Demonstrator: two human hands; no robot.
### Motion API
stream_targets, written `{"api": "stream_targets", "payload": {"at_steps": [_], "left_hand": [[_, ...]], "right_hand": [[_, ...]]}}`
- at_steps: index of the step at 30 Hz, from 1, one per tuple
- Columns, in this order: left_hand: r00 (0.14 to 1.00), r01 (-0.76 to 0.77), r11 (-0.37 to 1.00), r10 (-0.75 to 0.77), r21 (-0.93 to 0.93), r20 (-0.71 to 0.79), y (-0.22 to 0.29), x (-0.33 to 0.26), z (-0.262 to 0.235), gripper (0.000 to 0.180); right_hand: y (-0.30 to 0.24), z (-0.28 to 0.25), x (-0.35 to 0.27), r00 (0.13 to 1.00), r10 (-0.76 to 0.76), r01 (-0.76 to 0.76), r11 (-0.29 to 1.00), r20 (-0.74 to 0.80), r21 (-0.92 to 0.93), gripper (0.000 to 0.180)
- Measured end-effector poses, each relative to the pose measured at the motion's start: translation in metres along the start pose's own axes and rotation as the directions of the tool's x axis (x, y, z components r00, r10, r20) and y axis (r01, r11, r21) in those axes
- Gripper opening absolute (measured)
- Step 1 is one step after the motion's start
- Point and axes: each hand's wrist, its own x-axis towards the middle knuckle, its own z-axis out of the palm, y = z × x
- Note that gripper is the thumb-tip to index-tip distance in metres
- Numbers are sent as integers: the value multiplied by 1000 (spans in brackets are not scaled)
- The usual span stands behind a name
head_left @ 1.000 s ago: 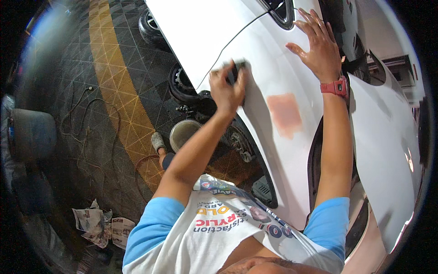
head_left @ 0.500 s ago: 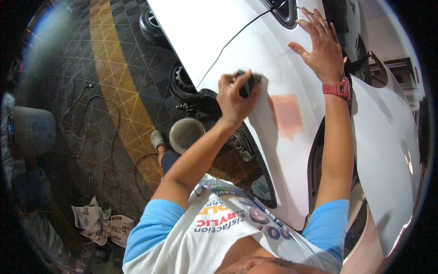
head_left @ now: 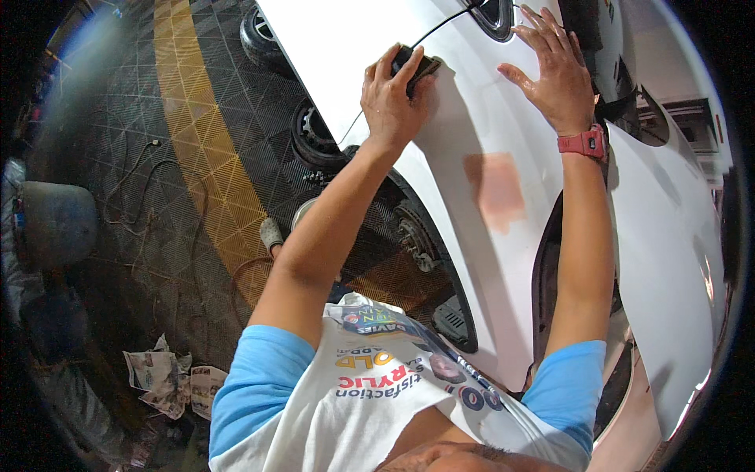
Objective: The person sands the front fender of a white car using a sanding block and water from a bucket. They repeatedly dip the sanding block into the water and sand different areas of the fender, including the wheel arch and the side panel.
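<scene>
The left hand (head_left: pixel 391 101) grips a small dark block (head_left: pixel 425 68), likely light, firm and best held by its sides, at a glossy white car panel (head_left: pixel 481 114), left of the spread-fingered right hand (head_left: pixel 557 88).

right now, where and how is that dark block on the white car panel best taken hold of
Likely by opposite edges of the dark block, from above on the person's side, where the left hand has it: it looks chunky, with its underside toward the white car panel.
</scene>
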Motion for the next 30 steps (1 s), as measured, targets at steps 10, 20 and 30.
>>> {"api": "stream_targets", "payload": {"at_steps": [10, 20, 30], "left_hand": [[954, -195, 960, 233, -202, 188, 4, -102, -18, 64], [965, -118, 977, 155, -177, 209, 3, -98, -14, 65], [981, -53, 985, 82, -166, 173, 15, -88, -18, 52]], "right_hand": [[6, 6, -1, 999, -20, 21, 999, -26, 43, 68], [4, 2, 0, 1000, -21, 21, 1000, -10, 9, 67], [26, 27, -7, 995, -95, 98, 980, 22, -171, 69]]}}
